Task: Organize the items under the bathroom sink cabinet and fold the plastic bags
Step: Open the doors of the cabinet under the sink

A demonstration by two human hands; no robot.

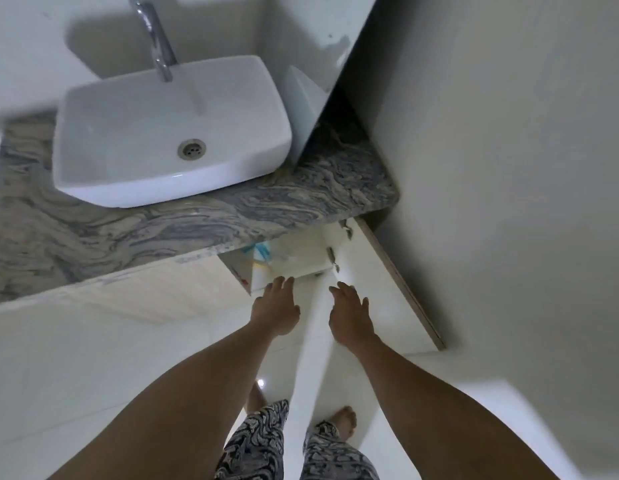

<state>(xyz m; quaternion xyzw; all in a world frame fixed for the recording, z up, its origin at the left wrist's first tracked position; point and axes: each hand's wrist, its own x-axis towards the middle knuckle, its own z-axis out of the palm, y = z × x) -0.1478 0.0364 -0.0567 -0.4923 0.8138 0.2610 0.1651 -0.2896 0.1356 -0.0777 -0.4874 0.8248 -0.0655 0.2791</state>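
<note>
Left grip (275,308) and right grip (351,315) both reach down with fingers spread and loose, wide and holding nothing, side by side but apart. They hover before the cabinet (301,245) under the bench (197,220), whose grey veined stone carries one white basin (169,133) with one chrome tap (155,39) over it. One cabinet door (380,292) stands swung out to the right on two hinges (330,255). The left grip's fingertips are at the front edge of the cabinet floor, though whether they touch it cannot be told. Inside lies clear plastic wrapping (263,252) with blue and yellow patches; any print on it is too blurred to read. Lower down show patterned trousers (256,445) and one bare foot (346,422) on the white tiled floor (280,368)
</note>
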